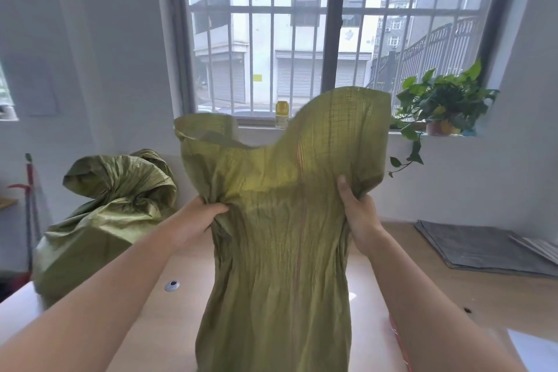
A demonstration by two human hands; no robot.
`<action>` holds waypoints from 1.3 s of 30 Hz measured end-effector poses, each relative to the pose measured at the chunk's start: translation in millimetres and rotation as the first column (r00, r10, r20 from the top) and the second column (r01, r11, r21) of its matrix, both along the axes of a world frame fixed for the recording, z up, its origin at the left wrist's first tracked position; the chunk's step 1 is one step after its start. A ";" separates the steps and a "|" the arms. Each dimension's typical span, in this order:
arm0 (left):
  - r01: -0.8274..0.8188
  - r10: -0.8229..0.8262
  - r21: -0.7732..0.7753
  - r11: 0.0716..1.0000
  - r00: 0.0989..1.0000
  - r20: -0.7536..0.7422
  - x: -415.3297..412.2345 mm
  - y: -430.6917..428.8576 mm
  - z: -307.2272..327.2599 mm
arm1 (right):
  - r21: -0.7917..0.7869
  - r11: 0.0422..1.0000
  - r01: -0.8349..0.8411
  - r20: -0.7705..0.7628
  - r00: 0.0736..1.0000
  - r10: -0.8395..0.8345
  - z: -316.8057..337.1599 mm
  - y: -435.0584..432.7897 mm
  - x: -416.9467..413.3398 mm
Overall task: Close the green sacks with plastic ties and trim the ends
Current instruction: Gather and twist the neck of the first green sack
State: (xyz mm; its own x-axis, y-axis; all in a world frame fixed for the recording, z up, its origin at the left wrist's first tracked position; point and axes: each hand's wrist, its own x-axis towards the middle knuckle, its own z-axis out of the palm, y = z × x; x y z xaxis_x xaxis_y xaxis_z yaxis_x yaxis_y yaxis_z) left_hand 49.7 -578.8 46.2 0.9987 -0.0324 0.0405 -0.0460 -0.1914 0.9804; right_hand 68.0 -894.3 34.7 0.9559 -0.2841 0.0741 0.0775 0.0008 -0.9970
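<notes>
The left hand (208, 216) and right hand (357, 208) each grip a side of a green sack (280, 220), bunching the cloth. It stands upright over the middle of the surface (453, 290), long axis vertical, open mouth pointing up. A second sack (111, 220) sits at the surface's left edge, its neck gathered.

Tabletop: pale wood (422, 290), glossy in window light.
Centre: green sack (277, 281) rising over it, base out of view.
Left: round metal cable-hole cap (172, 285) set in the surface.
Far right: grey sheets (483, 248) stacked flat.
</notes>
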 end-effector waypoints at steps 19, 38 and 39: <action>-0.122 0.122 0.000 0.992 0.991 0.049 3.2 -25.9 -16.5 | -0.060 0.993 -0.098 0.114 0.988 0.105 -4.9 8.1 -6.8; 0.008 -0.001 -0.073 0.997 0.995 0.098 -0.3 -33.6 -18.3 | -0.109 0.926 -0.362 0.048 0.928 0.369 -16.8 16.7 -3.6; -0.011 0.018 -0.069 0.998 0.995 0.099 -0.5 -35.6 -18.1 | -0.124 0.931 -0.343 0.038 0.936 0.350 -17.2 17.8 -2.7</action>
